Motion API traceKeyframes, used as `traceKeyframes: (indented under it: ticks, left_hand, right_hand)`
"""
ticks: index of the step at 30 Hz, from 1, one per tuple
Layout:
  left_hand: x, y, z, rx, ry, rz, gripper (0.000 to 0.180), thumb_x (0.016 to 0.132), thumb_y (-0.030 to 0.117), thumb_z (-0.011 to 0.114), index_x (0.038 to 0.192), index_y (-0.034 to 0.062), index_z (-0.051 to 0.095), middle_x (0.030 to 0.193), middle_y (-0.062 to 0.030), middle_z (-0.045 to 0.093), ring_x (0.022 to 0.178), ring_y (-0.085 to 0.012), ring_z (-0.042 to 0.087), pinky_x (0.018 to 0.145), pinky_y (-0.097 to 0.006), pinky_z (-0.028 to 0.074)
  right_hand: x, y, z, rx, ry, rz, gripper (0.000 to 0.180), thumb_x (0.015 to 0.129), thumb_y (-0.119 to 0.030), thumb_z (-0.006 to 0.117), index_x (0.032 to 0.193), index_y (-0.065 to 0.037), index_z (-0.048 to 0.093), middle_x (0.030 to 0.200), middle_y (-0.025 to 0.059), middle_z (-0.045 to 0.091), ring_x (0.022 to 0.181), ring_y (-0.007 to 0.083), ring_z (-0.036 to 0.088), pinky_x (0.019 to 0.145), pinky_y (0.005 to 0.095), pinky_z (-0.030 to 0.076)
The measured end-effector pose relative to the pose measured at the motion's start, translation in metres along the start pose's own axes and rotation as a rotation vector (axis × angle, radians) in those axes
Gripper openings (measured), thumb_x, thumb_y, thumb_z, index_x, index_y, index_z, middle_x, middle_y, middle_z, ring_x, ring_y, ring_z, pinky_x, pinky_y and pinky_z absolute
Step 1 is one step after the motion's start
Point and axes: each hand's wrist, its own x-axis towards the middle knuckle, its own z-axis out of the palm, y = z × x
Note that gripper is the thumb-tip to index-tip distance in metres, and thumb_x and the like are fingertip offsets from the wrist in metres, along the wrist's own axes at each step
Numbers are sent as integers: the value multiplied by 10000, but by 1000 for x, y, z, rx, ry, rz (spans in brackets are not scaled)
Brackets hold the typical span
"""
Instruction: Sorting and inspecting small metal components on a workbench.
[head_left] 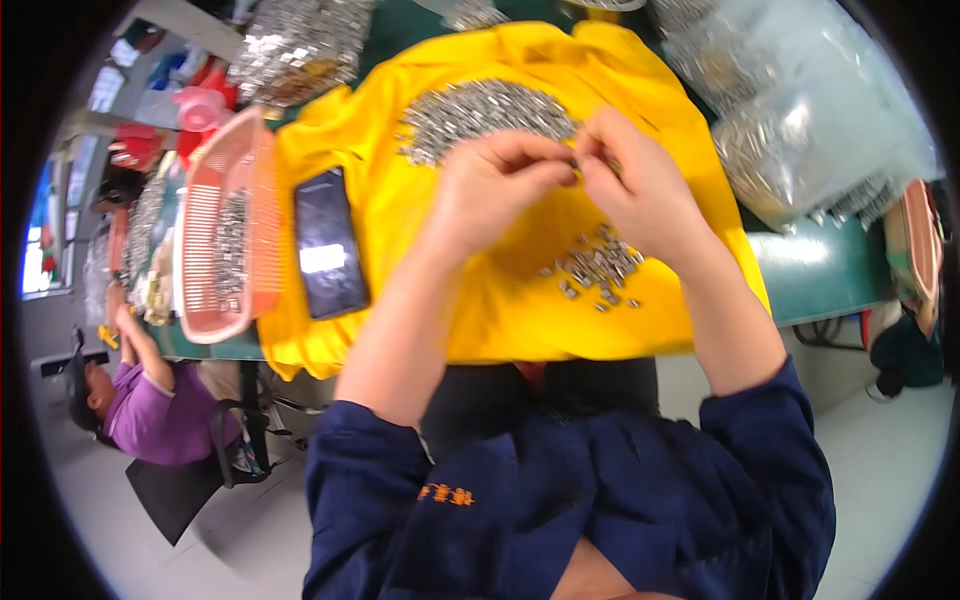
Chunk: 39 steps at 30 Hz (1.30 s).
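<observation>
My left hand point(495, 185) and my right hand point(632, 180) meet fingertip to fingertip above a yellow cloth point(420, 240), pinching a small silver metal part point(577, 166) between them. Behind the hands lies a large heap of the same small metal parts point(470, 110). A smaller scatter of these parts point(600, 265) rests on the cloth just below my right hand. A dark phone point(328, 243) with a lit screen lies on the cloth to the left of my left forearm.
A pink plastic basket point(215, 300) holding metal parts stands at the cloth's left edge. Clear plastic bags of metal parts point(800, 120) fill the back right, another pile point(300, 45) sits back left. A person in a purple top point(150, 400) sits at the far left.
</observation>
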Motion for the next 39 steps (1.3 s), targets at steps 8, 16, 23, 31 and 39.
traceKeyframes:
  ticks: [8,16,23,31,39]
  left_hand:
    - [-4,1,-9,-142,-82,-81,77,708,-3,600,779,-6,571,757,-41,604,688,-82,573,625,-198,465]
    - [19,30,-11,34,-108,9,87,686,5,621,760,4,575,729,-30,590,665,-81,554,617,-205,459]
    - [93,71,-89,786,297,187,138,741,95,579,862,44,621,773,-54,626,702,-116,593,655,-229,454]
    - [198,33,-129,1266,168,224,262,702,265,534,871,94,638,855,-125,614,805,-270,581,736,-351,447]
    - [215,28,-129,1576,-45,29,188,627,224,556,754,143,668,785,-85,624,742,-262,591,658,-367,480]
  right_hand:
    - [-3,-8,-4,58,-111,7,72,730,-62,483,787,-35,446,622,130,503,576,274,516,526,323,402]
    - [-2,-5,-25,166,199,-82,63,724,-9,461,776,-33,435,652,77,477,564,184,473,531,265,382]
    - [-5,-9,-43,324,318,13,92,735,39,455,785,-37,450,615,-6,422,513,36,363,454,186,304]
    - [-10,0,-33,138,355,-6,89,729,44,430,755,-41,437,694,22,392,625,92,368,571,200,331]
    - [-13,-6,-30,307,261,24,66,758,25,419,792,-31,419,680,-7,364,574,53,329,524,185,299]
